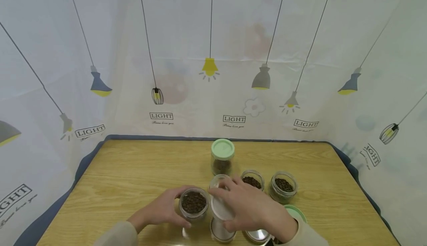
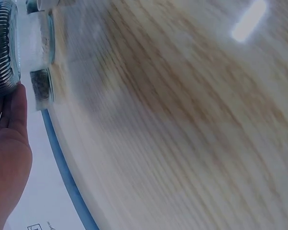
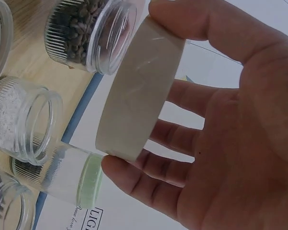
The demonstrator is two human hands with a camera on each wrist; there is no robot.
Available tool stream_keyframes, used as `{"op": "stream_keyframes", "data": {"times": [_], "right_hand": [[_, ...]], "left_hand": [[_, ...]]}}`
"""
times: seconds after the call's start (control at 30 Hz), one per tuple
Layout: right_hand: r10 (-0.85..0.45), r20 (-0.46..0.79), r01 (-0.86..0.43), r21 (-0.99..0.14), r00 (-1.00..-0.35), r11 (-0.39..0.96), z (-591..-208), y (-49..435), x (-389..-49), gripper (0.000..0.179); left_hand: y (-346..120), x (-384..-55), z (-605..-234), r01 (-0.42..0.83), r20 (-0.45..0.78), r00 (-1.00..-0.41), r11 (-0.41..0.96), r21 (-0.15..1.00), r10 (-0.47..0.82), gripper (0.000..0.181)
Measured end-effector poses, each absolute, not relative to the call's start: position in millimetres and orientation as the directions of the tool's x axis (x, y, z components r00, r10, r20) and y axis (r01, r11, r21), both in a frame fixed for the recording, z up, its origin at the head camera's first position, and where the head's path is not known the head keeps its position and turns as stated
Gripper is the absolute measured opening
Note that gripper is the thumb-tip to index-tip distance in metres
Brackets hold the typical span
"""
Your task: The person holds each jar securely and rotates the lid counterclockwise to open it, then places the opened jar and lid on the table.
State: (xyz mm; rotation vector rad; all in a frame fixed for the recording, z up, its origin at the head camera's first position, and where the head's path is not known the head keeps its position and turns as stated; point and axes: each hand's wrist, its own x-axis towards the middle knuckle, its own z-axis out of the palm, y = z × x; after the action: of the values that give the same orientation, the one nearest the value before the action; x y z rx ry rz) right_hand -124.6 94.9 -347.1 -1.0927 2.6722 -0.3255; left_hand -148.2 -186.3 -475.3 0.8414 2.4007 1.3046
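An open ribbed glass jar [image 1: 194,202] full of small dark brown beans stands upright in the grip of my left hand [image 1: 162,207]; thumb and fingers lie on opposite sides of it. Just right of that jar, my right hand [image 1: 250,203] holds a round white lid [image 3: 139,88] by its rim, tilted on edge in the right wrist view. Behind the lid is an open glass jar [image 3: 19,120] with white contents, partly covered by the hand in the head view. Below the lid, a round pale piece [image 1: 221,231] lies near the table's front edge.
A tall jar with a green lid [image 1: 222,149] stands at the back. Two open jars of dark beans, one partly hidden [image 1: 252,179] and one farther right [image 1: 283,186], stand beyond my right hand. A green lid [image 1: 296,213] and a silvery lid [image 1: 258,235] show around my right forearm.
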Motion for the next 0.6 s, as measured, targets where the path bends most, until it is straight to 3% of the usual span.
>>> {"op": "stream_keyframes", "data": {"times": [0.33,0.6], "right_hand": [[-0.718,-0.149,-0.67,-0.273,-0.679,0.69,-370,84,-118,0.064],[-0.731,-0.175,-0.673,-0.296,-0.66,0.678,-386,73,-112,0.07]], "left_hand": [[-201,-162,-488,0.321,0.032,-0.84,0.447,0.835,0.542,0.087],[-204,-176,-493,0.292,0.028,-0.871,0.469,0.834,0.491,0.088]]}}
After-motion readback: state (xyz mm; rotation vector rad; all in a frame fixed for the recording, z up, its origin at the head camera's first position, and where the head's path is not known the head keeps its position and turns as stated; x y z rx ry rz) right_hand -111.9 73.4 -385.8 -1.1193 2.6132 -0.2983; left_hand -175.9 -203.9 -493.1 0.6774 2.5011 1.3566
